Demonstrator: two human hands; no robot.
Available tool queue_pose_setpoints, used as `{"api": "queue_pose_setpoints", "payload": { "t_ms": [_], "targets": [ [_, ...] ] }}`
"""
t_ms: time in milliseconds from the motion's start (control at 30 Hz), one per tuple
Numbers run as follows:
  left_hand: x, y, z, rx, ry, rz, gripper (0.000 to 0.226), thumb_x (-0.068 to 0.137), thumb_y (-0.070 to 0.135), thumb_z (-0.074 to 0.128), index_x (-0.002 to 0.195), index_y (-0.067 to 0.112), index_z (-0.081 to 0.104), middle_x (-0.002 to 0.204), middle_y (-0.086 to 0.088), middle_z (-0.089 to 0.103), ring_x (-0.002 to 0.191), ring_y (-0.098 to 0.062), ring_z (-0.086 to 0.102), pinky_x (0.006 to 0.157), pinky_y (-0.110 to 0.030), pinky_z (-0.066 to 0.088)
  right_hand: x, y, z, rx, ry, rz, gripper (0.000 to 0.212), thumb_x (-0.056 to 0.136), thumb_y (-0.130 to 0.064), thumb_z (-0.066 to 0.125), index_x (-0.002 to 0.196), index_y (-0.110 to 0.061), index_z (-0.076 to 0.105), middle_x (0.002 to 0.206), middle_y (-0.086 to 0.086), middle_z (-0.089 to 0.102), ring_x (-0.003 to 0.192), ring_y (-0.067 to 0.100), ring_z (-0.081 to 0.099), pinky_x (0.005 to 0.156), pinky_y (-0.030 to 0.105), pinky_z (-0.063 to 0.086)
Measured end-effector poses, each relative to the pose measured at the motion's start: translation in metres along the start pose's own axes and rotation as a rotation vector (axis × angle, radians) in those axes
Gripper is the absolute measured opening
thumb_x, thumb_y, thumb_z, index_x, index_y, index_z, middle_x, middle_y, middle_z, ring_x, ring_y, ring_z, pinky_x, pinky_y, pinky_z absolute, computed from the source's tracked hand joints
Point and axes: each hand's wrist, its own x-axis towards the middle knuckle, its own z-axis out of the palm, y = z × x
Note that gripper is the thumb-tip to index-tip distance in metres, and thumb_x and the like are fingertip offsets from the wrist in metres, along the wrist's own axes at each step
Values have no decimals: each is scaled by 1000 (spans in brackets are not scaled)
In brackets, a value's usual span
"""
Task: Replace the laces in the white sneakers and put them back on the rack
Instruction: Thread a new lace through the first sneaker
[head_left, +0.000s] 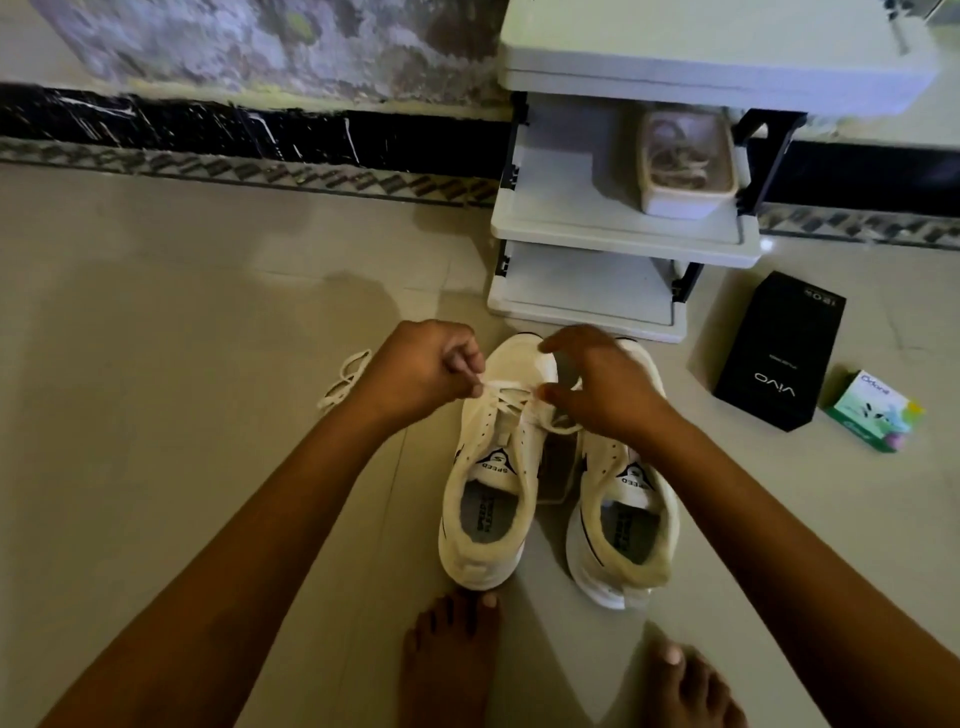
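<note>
Mid-lacing: left hand (423, 366) and right hand (597, 384) each pinch the lace (511, 385) across the left sneaker (488, 467) on the floor. Next, I'd guess, comes threading higher eyelets.

My left hand (421, 371) pinches one end of the lace (511, 385) at the left sneaker (491, 467), and my right hand (597, 384) pinches the other end, the lace pulled across the front eyelets. The right sneaker (623, 499) stands just beside it, toes toward the rack (618, 228). A loose lace (345, 379) lies on the floor (182, 312) left of my left hand. A tub (685, 166) sits on the rack's middle shelf. A black box (779, 353) and a green box (872, 410) lie to the right. My bare feet (452, 654) are behind the heels.
</note>
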Motion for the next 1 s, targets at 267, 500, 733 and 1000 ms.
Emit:
{"api": "queue_pose_setpoints", "payload": {
  "t_ms": [267,500,733,1000],
  "targets": [
    [0,6,15,-69,34,57,19,76,6,74,84,18,61,81,0,70,74,-5,66,71,-20,53,-12,-18,19,474,-2,-22,15,91,-17,60,99,-13,72,84,0,72,77,8,65,78,24,51],
    [-5,-19,41,53,-289,-224,62,77,24,75,133,21,48,120,0,52,109,-19,54,85,-29,47,-14,-10,52,412,64,144,15,88,-19,64,97,-11,74,94,5,72,79,12,61,73,21,45],
    [-8,-39,44,-419,-145,-364,26,89,4,53,109,12,66,104,-10,66,96,-21,61,78,-30,51,-11,-16,65,348,37,146,16,89,-18,60,95,-9,72,93,8,70,83,20,64,75,25,48],
    [-8,-47,42,-634,-172,-471,31,87,-2,49,106,14,67,98,-9,67,93,-22,61,72,-26,51,-2,-19,67,275,1,187,20,91,-24,58,99,-14,73,96,7,70,85,22,64,74,29,51]
  ]
}}
